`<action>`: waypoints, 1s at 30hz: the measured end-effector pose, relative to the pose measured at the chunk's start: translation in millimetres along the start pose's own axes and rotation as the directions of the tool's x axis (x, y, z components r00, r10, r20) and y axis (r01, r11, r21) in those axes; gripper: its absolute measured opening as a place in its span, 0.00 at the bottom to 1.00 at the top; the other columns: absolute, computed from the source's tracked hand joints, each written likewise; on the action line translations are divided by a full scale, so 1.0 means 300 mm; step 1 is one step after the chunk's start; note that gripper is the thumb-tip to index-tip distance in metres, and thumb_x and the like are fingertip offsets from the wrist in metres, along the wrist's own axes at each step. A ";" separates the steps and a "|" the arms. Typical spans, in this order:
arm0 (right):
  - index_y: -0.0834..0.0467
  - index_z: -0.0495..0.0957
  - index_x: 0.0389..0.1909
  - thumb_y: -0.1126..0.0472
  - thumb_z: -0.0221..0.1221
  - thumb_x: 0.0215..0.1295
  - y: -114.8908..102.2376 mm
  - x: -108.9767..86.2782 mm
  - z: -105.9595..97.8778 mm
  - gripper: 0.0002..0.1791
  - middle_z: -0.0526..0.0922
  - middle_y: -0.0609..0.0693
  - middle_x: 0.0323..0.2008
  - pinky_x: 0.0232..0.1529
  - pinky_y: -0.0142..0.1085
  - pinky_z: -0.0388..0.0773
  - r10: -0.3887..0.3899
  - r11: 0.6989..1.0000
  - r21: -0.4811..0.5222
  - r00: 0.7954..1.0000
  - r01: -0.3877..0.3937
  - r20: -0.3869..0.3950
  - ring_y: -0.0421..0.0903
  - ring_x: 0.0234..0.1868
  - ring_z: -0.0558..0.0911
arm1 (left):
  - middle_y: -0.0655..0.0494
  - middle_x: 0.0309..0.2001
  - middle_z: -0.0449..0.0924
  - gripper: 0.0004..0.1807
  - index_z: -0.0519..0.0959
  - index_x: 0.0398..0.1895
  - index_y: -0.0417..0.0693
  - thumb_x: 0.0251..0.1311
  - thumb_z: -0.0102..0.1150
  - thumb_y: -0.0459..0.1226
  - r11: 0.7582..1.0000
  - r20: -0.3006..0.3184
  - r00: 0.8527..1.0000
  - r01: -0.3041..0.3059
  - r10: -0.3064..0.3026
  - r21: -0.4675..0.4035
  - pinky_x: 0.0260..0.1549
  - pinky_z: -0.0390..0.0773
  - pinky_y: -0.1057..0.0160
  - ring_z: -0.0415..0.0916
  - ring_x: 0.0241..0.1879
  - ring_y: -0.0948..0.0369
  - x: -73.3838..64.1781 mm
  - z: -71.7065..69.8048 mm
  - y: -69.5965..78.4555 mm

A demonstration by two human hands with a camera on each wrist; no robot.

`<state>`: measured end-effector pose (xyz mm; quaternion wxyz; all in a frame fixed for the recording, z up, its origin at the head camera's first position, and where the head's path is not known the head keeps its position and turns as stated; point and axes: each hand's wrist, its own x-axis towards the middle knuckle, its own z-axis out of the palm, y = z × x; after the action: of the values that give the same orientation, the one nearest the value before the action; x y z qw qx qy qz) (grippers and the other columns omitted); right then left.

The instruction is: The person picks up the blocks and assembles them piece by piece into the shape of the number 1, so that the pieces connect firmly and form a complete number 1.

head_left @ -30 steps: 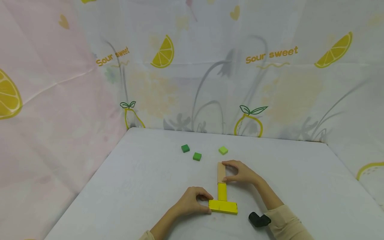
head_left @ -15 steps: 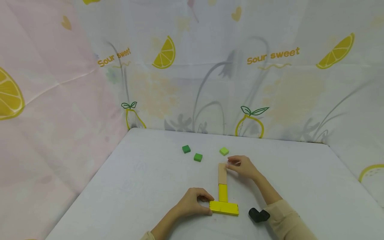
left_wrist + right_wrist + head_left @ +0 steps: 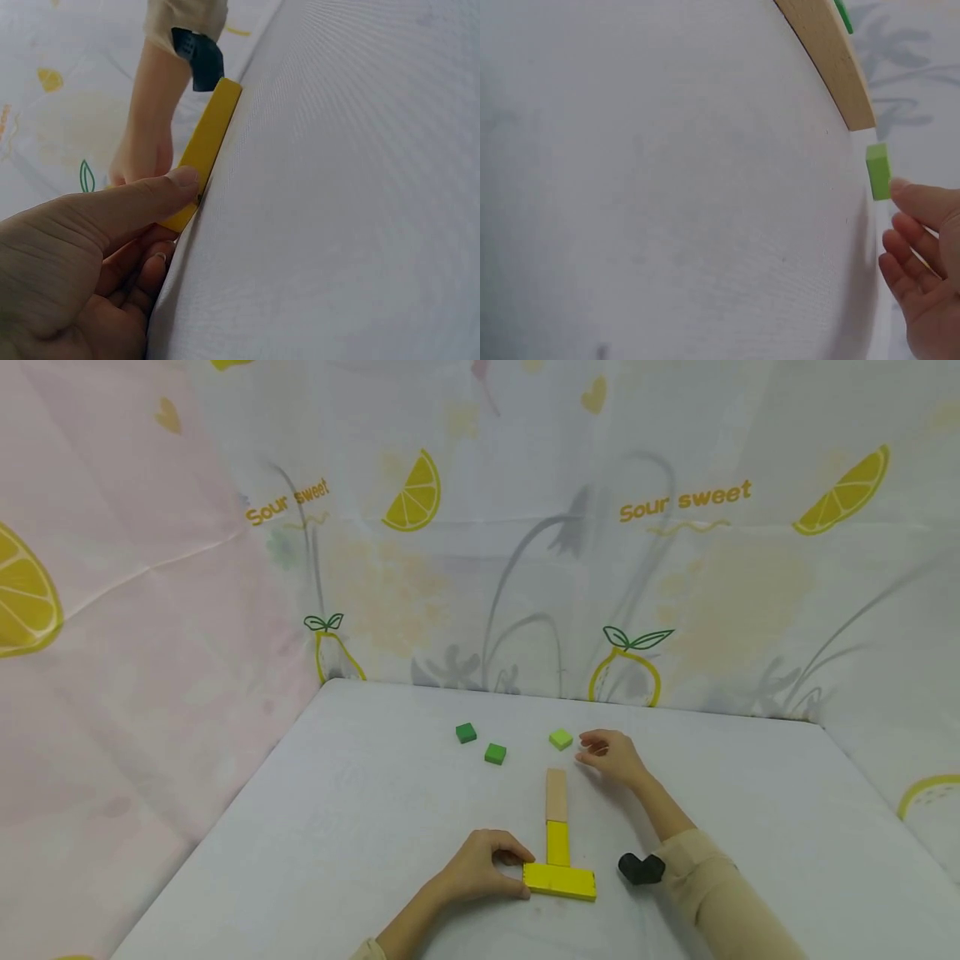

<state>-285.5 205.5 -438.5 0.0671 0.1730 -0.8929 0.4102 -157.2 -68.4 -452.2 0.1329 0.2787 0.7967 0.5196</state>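
In the head view, a long yellow block (image 3: 559,881) lies crosswise on the table. My left hand (image 3: 483,864) pinches its left end between thumb and fingers; the left wrist view shows the thumb on the block's side. A shorter yellow block (image 3: 557,843) runs away from it, and a plain wooden block (image 3: 556,795) continues that line, end to end. Beyond them, my right hand (image 3: 611,756) hovers with loosely bent fingers and nothing in them. Just left of its fingertips lies a light green block (image 3: 561,739); in the right wrist view the thumb appears close to it, contact unclear.
Two darker green blocks, one farther back (image 3: 466,732) and one nearer (image 3: 495,753), lie left of the light green one. A black wrist camera (image 3: 641,868) sits at the right sleeve. A printed curtain (image 3: 480,568) rises behind the white table (image 3: 360,793).
My right hand has let go of the wooden block and moved away from me, up beside the light green block. The left hand keeps its hold on the long yellow block.
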 end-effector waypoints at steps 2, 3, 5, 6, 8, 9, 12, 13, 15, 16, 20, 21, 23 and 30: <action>0.74 0.76 0.45 0.69 0.64 0.54 0.005 0.008 0.000 0.18 0.82 0.67 0.40 0.44 0.48 0.78 0.008 1.000 -0.001 1.000 -0.008 0.002 0.59 0.39 0.81 | 0.61 0.35 0.83 0.17 0.84 0.37 0.42 0.39 0.74 0.33 1.000 0.001 1.000 0.001 -0.001 -0.002 0.39 0.75 0.72 0.74 0.34 0.71 0.000 0.001 -0.001; 0.75 0.76 0.45 0.69 0.64 0.54 0.007 0.012 0.000 0.18 0.82 0.67 0.40 0.44 0.48 0.78 0.006 1.000 -0.005 1.000 -0.006 0.004 0.59 0.39 0.81 | 0.60 0.35 0.83 0.17 0.84 0.37 0.42 0.39 0.74 0.33 1.000 0.002 1.000 0.002 -0.002 -0.005 0.39 0.75 0.72 0.74 0.34 0.71 0.001 0.001 -0.002; 0.75 0.76 0.44 0.70 0.64 0.53 0.009 0.021 0.001 0.18 0.82 0.67 0.39 0.43 0.49 0.78 0.000 1.000 -0.006 1.000 0.000 0.002 0.59 0.39 0.81 | 0.60 0.36 0.83 0.17 0.84 0.37 0.42 0.39 0.74 0.33 1.000 0.004 1.000 -0.001 0.001 -0.006 0.39 0.75 0.72 0.74 0.34 0.71 0.001 0.002 -0.003; 0.75 0.77 0.44 0.70 0.64 0.53 0.009 0.026 0.001 0.18 0.82 0.67 0.39 0.43 0.49 0.78 -0.005 1.000 -0.007 1.000 0.005 0.000 0.59 0.38 0.81 | 0.60 0.36 0.83 0.17 0.84 0.37 0.42 0.40 0.74 0.32 1.000 0.004 1.000 -0.002 0.002 -0.008 0.39 0.75 0.72 0.74 0.34 0.71 0.002 0.002 -0.003; 0.75 0.77 0.44 0.70 0.64 0.52 0.009 0.038 0.000 0.18 0.82 0.67 0.39 0.43 0.49 0.78 -0.016 1.000 -0.013 1.000 0.016 0.003 0.60 0.38 0.81 | 0.60 0.36 0.83 0.17 0.84 0.37 0.42 0.39 0.74 0.32 1.000 0.004 1.000 -0.005 0.005 -0.011 0.39 0.75 0.72 0.75 0.34 0.71 0.003 0.002 -0.003; 0.75 0.76 0.44 0.70 0.64 0.52 0.010 0.044 0.000 0.18 0.82 0.67 0.39 0.43 0.49 0.78 -0.020 1.000 -0.017 1.000 0.020 0.008 0.60 0.39 0.81 | 0.59 0.36 0.83 0.17 0.84 0.38 0.41 0.39 0.74 0.32 1.000 0.003 1.000 -0.005 0.005 -0.012 0.39 0.75 0.72 0.75 0.34 0.71 0.002 0.001 -0.002; 0.74 0.76 0.46 0.70 0.65 0.53 0.010 0.064 -0.002 0.20 0.81 0.68 0.42 0.43 0.49 0.78 -0.011 1.000 -0.019 0.999 0.011 0.035 0.61 0.40 0.81 | 0.60 0.36 0.83 0.17 0.84 0.38 0.41 0.39 0.74 0.32 1.000 0.003 1.000 -0.002 0.002 -0.014 0.39 0.75 0.72 0.75 0.34 0.71 0.001 0.000 0.001; 0.74 0.75 0.47 0.70 0.64 0.53 0.010 0.071 -0.002 0.20 0.80 0.68 0.43 0.43 0.49 0.78 -0.006 1.000 -0.019 0.999 0.007 0.046 0.61 0.41 0.80 | 0.59 0.36 0.83 0.17 0.84 0.37 0.41 0.39 0.74 0.32 1.000 0.003 1.000 -0.001 0.001 -0.014 0.39 0.75 0.72 0.75 0.34 0.71 0.001 -0.001 0.001; 0.74 0.75 0.48 0.69 0.64 0.53 0.007 0.082 -0.001 0.21 0.79 0.68 0.45 0.43 0.48 0.78 0.009 1.000 -0.018 0.997 -0.008 0.071 0.61 0.42 0.80 | 0.60 0.36 0.83 0.17 0.84 0.37 0.41 0.39 0.74 0.32 1.000 0.003 1.000 -0.001 0.001 -0.013 0.39 0.75 0.72 0.75 0.35 0.71 0.000 -0.001 0.000; 0.74 0.75 0.49 0.69 0.64 0.53 0.005 0.088 -0.001 0.22 0.79 0.69 0.46 0.42 0.47 0.78 0.014 1.000 -0.018 0.996 -0.013 0.084 0.61 0.43 0.80 | 0.59 0.36 0.83 0.17 0.84 0.37 0.41 0.40 0.74 0.32 1.000 0.002 1.000 -0.003 0.003 -0.013 0.39 0.75 0.72 0.75 0.35 0.71 -0.001 -0.001 0.000; 0.73 0.74 0.50 0.69 0.65 0.52 -0.005 0.106 0.001 0.23 0.78 0.69 0.47 0.40 0.45 0.79 0.018 1.000 -0.026 0.992 -0.015 0.122 0.61 0.43 0.80 | 0.59 0.36 0.83 0.17 0.84 0.37 0.41 0.40 0.74 0.32 1.000 0.003 1.000 -0.013 0.013 -0.010 0.39 0.75 0.72 0.75 0.35 0.71 -0.001 -0.001 0.000; 0.73 0.74 0.50 0.69 0.65 0.51 -0.006 0.109 0.001 0.24 0.78 0.69 0.47 0.39 0.44 0.79 0.016 1.000 -0.029 0.991 -0.012 0.130 0.61 0.42 0.80 | 0.59 0.36 0.83 0.17 0.84 0.37 0.41 0.40 0.74 0.32 1.000 0.004 1.000 -0.014 0.014 -0.009 0.39 0.75 0.72 0.75 0.35 0.71 0.000 -0.001 0.000; 0.74 0.73 0.50 0.70 0.65 0.50 -0.009 0.116 0.001 0.25 0.77 0.70 0.47 0.38 0.43 0.79 0.012 1.000 -0.029 0.989 -0.008 0.147 0.61 0.42 0.80 | 0.60 0.36 0.83 0.17 0.84 0.38 0.41 0.40 0.74 0.33 1.000 0.007 1.000 -0.015 0.015 -0.008 0.39 0.75 0.72 0.75 0.35 0.71 0.001 0.000 -0.001; 0.72 0.71 0.55 0.70 0.64 0.52 -0.028 0.135 0.002 0.27 0.74 0.71 0.52 0.37 0.40 0.78 0.017 0.995 -0.103 0.973 0.006 0.229 0.56 0.39 0.79 | 0.61 0.35 0.83 0.17 0.84 0.37 0.42 0.40 0.74 0.33 1.000 0.003 1.000 -0.007 0.007 0.000 0.39 0.75 0.72 0.74 0.34 0.72 0.000 -0.002 -0.003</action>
<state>-320.1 189.7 -422.4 -0.0286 0.2130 -0.9151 0.3411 -157.7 -69.2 -452.6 0.1322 0.2823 0.7954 0.5197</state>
